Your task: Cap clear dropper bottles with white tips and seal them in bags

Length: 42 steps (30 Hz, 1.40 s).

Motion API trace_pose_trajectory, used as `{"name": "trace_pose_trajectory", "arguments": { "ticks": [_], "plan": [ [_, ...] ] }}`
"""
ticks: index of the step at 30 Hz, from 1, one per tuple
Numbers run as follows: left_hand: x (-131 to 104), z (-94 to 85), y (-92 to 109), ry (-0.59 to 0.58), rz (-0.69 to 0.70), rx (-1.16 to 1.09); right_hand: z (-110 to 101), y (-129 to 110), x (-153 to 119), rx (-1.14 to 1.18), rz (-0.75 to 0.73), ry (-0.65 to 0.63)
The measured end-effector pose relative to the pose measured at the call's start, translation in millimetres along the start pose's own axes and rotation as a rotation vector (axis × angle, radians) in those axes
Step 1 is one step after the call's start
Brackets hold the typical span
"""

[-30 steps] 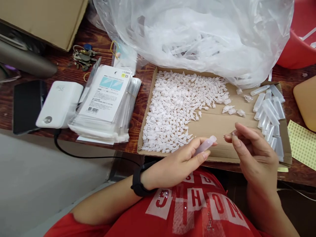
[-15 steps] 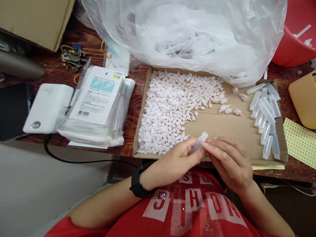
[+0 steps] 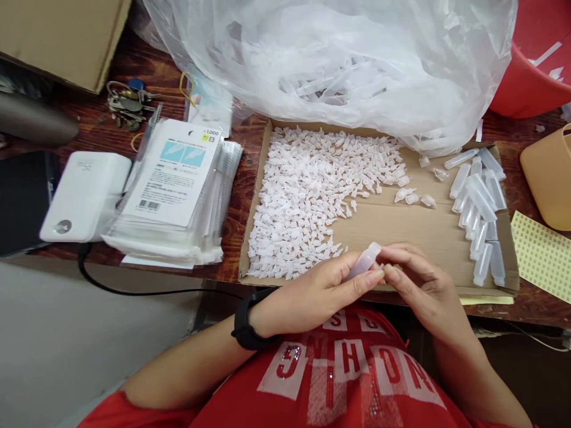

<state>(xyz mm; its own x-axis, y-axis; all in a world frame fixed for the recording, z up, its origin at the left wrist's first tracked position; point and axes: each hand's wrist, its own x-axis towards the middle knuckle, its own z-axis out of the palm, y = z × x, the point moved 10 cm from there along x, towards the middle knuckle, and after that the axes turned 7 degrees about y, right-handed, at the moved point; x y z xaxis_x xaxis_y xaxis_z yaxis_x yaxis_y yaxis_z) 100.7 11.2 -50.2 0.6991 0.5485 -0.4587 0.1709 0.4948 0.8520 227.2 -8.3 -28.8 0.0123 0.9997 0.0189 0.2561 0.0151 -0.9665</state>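
A small translucent plastic tube (image 3: 364, 260) lies in my left hand (image 3: 319, 291), pinched between thumb and fingers over the tray's front edge. Close beside its open end, my right hand (image 3: 426, 291) has its thumb and fingertips drawn together; whatever is between them is too small to make out. A heap of small white nozzle tips (image 3: 298, 208) fills the left part of the cardboard tray (image 3: 375, 229). Several clear tubes (image 3: 480, 199) lie piled at the tray's right end, and a few loose clear caps (image 3: 413, 198) sit between.
Behind the tray bulges a large plastic bag (image 3: 357, 53). To the left are packaged cards (image 3: 173, 172), a white power bank (image 3: 87, 196) with a cable, and keys (image 3: 129, 104). A red bucket (image 3: 526, 83) and a tan container (image 3: 548, 178) stand at the right.
My right hand's fingers have curled and shifted slightly away from the tube's side, with its thumb now nearer my left thumb. The tube remains in my left hand.
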Motion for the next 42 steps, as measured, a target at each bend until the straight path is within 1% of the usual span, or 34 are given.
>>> {"name": "trace_pose_trajectory", "arguments": {
  "ticks": [2,4,6,8,10,12,14,16,17,19,20,21,24,26,28,30,34,37,42],
  "plan": [
    [-2.0,4.9,1.7,-0.058,-0.011,-0.011,3.6,6.6,1.2,0.129,0.046,-0.03],
    [-3.3,6.5,0.6,-0.082,-0.03,-0.01,4.6,8.2,2.2,0.178,0.061,-0.049],
    [-4.1,6.7,-2.2,-0.093,-0.047,0.025,3.3,6.5,2.7,0.141,0.062,-0.071],
    [-5.0,8.5,-4.5,-0.119,-0.057,0.056,3.7,2.1,1.9,0.09,0.044,-0.129],
    [-6.0,12.9,-4.3,-0.164,-0.053,0.028,5.8,-4.1,0.1,0.093,0.006,-0.198],
    [-6.7,17.9,-1.7,-0.211,-0.039,-0.04,5.9,-8.5,-1.0,0.131,-0.03,-0.214],
    [-7.0,20.3,0.9,-0.233,-0.031,-0.102,2.7,-8.2,-0.8,0.17,-0.041,-0.157],
    [-6.2,17.5,2.1,-0.203,-0.027,-0.088,-4.1,-4.1,0.1,0.225,-0.029,-0.038],
    [-5.8,14.6,1.9,-0.173,-0.028,-0.037,-9.1,-1.6,0.4,0.257,-0.022,0.037],
    [-5.5,7.8,-0.7,-0.107,-0.045,0.143,-19.8,2.5,0.4,0.304,-0.013,0.184],
    [-5.7,4.4,-1.7,-0.076,-0.05,0.249,-23.3,2.8,0.3,0.307,-0.016,0.232],
    [-6.0,1.9,-2.4,-0.052,-0.051,0.348,-24.3,2.0,0.5,0.292,-0.019,0.25],
    [-7.0,0.2,-0.7,-0.017,-0.004,0.553,-18.2,-5.3,1.9,0.198,-0.037,0.19],
    [-7.7,2.2,0.6,-0.014,0.047,0.619,-15.3,-11.4,1.7,0.147,-0.059,0.154],
    [-8.5,4.5,1.1,-0.017,0.092,0.644,-13.7,-15.6,0.8,0.144,-0.073,0.131],
    [-9.5,7.5,3.5,-0.022,0.155,0.661,-9.6,-16.3,-0.1,0.184,-0.064,0.092],
    [-11.0,13.3,9.6,-0.03,0.256,0.696,2.2,-15.0,-2.7,0.357,-0.037,0.006],
    [-10.6,17.0,12.2,-0.053,0.272,0.683,9.3,-16.5,-4.5,0.421,-0.044,-0.035],
    [-9.5,18.0,10.3,-0.067,0.25,0.698,7.8,-24.3,-4.8,0.321,-0.127,-0.002]
  ]
}}
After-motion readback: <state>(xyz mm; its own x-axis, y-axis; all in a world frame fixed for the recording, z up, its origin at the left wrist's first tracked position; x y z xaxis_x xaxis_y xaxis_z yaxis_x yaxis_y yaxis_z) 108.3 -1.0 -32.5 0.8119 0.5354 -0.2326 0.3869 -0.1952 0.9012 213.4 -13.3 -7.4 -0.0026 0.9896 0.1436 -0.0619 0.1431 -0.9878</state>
